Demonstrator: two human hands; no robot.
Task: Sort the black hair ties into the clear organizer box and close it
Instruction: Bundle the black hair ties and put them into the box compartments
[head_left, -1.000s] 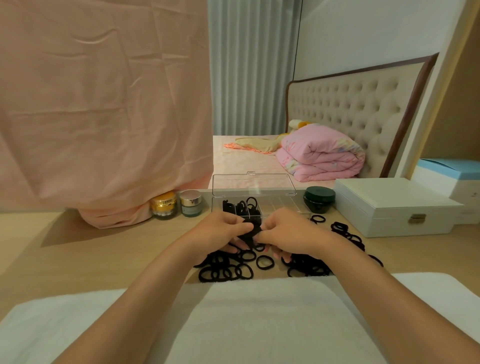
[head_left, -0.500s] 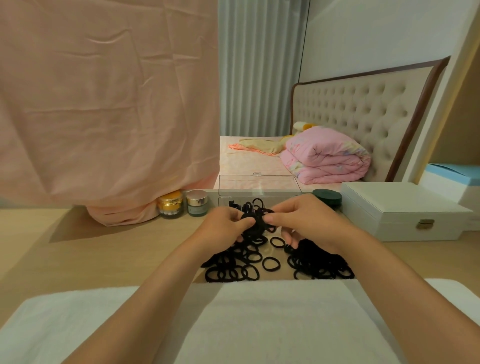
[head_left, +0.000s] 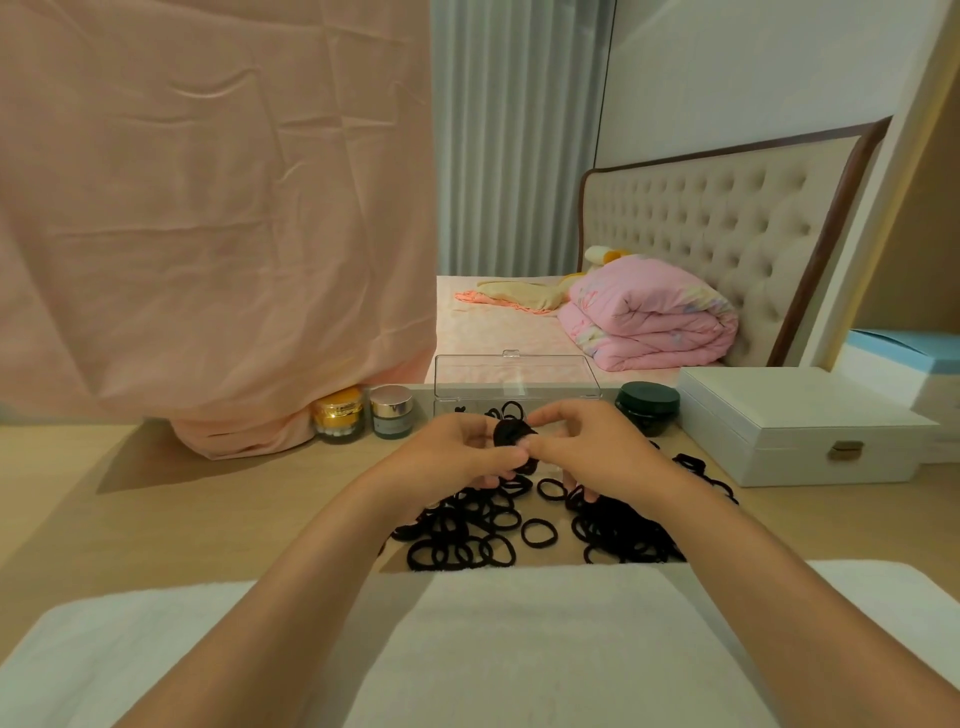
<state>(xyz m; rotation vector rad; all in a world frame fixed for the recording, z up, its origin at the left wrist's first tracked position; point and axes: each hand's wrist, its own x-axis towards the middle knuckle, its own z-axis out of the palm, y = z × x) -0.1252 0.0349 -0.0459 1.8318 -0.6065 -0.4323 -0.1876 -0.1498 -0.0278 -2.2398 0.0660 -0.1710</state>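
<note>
Hands together, left hand (head_left: 457, 457) and right hand (head_left: 597, 448) pinching tie bundle (head_left: 510, 434), organizer box (head_left: 514, 376) partly hidden.

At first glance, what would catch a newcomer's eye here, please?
The left hand and right hand meet mid-frame, pinching a black bundle of hair ties. Loose black elastic hair ties litter the pale wooden table beneath; the clear plastic organizer box stands open behind.

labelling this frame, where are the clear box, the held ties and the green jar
clear box (head_left: 514, 377): head view, on its upright open lid
held ties (head_left: 511, 432): head view, middle of the black bunch
green jar (head_left: 647, 400): head view, on its dark lid
</note>
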